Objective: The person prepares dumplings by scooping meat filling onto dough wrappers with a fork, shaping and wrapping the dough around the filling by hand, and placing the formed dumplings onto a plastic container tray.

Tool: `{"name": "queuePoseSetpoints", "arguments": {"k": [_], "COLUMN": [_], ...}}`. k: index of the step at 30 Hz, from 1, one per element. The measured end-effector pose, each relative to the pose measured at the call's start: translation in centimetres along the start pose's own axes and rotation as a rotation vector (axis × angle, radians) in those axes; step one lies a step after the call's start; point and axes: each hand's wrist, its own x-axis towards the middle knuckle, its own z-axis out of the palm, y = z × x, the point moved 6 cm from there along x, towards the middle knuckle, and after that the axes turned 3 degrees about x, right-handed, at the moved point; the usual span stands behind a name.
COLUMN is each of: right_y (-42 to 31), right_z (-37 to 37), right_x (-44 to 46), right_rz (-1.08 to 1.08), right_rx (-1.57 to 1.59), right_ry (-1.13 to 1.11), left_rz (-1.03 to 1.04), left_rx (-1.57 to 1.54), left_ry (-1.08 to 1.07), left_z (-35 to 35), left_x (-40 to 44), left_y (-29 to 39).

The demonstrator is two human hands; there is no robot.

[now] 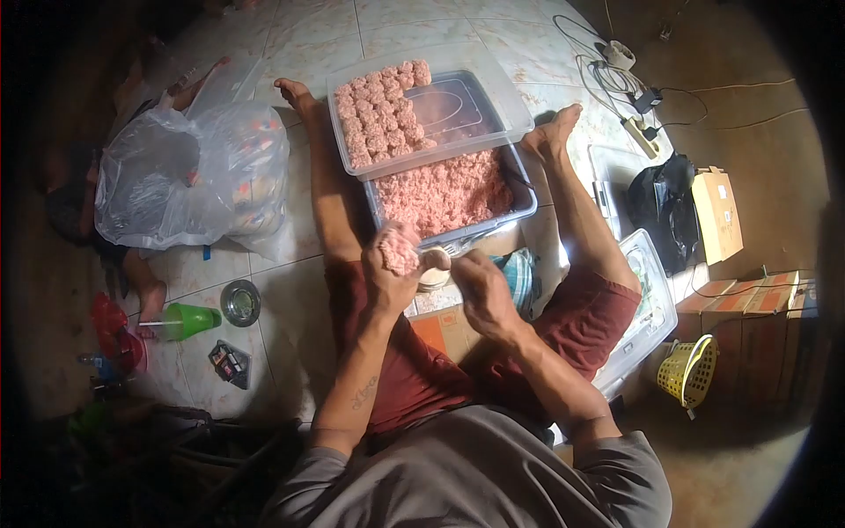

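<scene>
Viewing from the head camera: cupping a lump of pink mince in the left hand, fingers curled closely around it and thumb pointing right. Holding the right hand just beside that thumb, fingers bent; impossible to tell whether anything is pinched in them. Beyond the hands, loose pink mince in a blue-grey bin; resting over the bin's far part, a clear tray with rows of mince balls packed toward its left side.

Hemming in the bin on both sides, bare legs stretched away across the tiled floor. Crowding the left, a bulging plastic bag; nearer, a green cup, a round metal dish and a small dark tray. Lying to the right, tangled cables, a power strip, a black bag, a cardboard box and, nearer, a yellow basket.

Partly covered by the hands, a pale round container, contents hard to make out. Half hidden behind the right hand, a checked cloth. Covered by the tray, the bin's far end. Sunk in shadow at far left, another person, with one foot showing clearly. Blurred into darkness, the near left corner.
</scene>
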Motion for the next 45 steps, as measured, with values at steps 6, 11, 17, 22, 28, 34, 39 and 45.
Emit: {"name": "queuePoseSetpoints", "arguments": {"k": [6, 11, 17, 22, 28, 34, 39, 45], "right_y": [3.2, 2.9, 1.2, 1.3, 2.5, 1.2, 1.6, -6.1], "right_z": [0.1, 1.3, 2.7, -0.6, 0.9, 4.7, 1.0, -4.7], "right_x": [-2.5, -3.5, -2.2, -2.2, -4.5, -3.4, -1.4, 0.0], "right_rz": [0.227, 0.496, -0.056, 0.091, 0.384, 0.060, 0.145, -0.094], "right_rx": [0.374, 0.746, 0.406, 0.294, 0.767, 0.526, 0.154, -0.155], "right_ry": [-0.026, -0.178, 0.023, 0.086, -0.104, 0.073, 0.052, 0.029], "left_rz": [-0.165, -0.019, -0.004, -0.135, -0.251, -0.006, -0.085, -0.109], "left_rx": [0.087, -0.293, -0.130, -0.009, -0.371, -0.120, -0.089, 0.136], "left_ry": [0.018, 0.035, -0.073, -0.109, -0.056, -0.080, 0.116, -0.197], "left_z": [-3.0, -3.0, 0.3, -1.8, -2.7, -0.4, -1.3, -1.9], "left_x": [-0.3, 0.1, -0.5, 0.2, -0.3, -0.6, 0.3, 0.8], "left_y": [0.4, 1.9, 1.7, 2.4, 2.2, 2.0, 0.7, 0.2]}}
